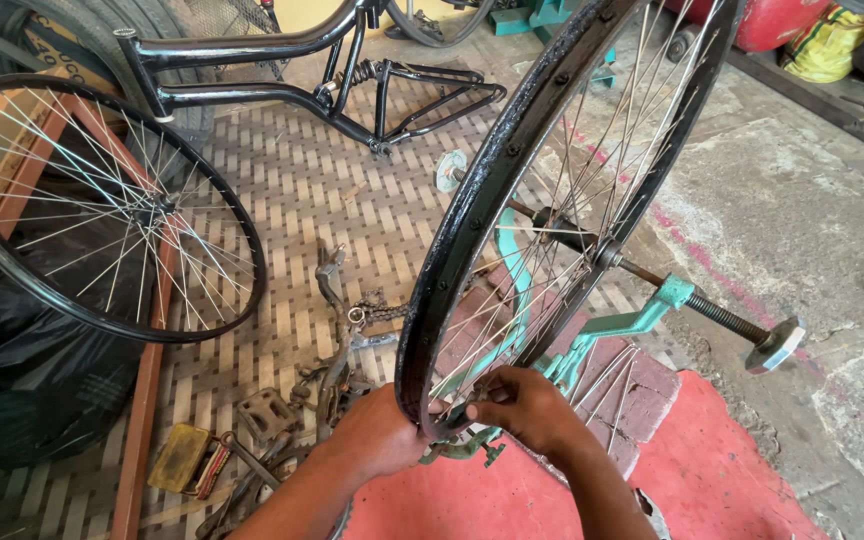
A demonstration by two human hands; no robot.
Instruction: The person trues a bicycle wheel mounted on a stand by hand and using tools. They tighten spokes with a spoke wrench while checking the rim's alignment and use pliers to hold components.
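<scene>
The left hand (377, 440) is cupping the bottom of the black wheel rim (472, 215) standing in the teal truing stand (612, 325), while the right hand (527, 405) is pinching closed at the spokes (572, 240) inside it. A yellow sack (827, 45) is lying top right beside a red container (777, 20), and a yellow pedal block (180, 458) is lying on the woven mat (352, 190).

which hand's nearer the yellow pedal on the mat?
Left. The left hand grips the black rim on the side facing the yellow pedal. The right hand works at the spokes inside the rim, farther away.
</scene>
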